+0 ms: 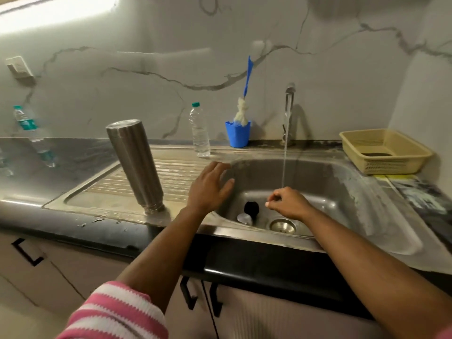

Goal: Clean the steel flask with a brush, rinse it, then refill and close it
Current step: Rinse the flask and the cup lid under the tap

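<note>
The steel flask (135, 165) stands upside down, mouth on the sink's ribbed drainboard (181, 172), with no cap on it. Its black cap (251, 208) lies in the basin (325, 192), next to a small steel piece (244, 218). The blue-handled brush (244, 104) stands in a blue cup (237, 133) at the back. My left hand (210, 187) hovers open over the basin's left rim, apart from the flask. My right hand (288, 203) is over the basin under the running tap (290, 94), fingers curled; nothing shows in it.
A clear plastic water bottle (199, 130) stands behind the drainboard, another bottle (27, 123) at the far left. A beige plastic basket (384, 150) sits at the right of the sink. The drain (282, 225) is near the basin's front. The dark counter edge runs along the front.
</note>
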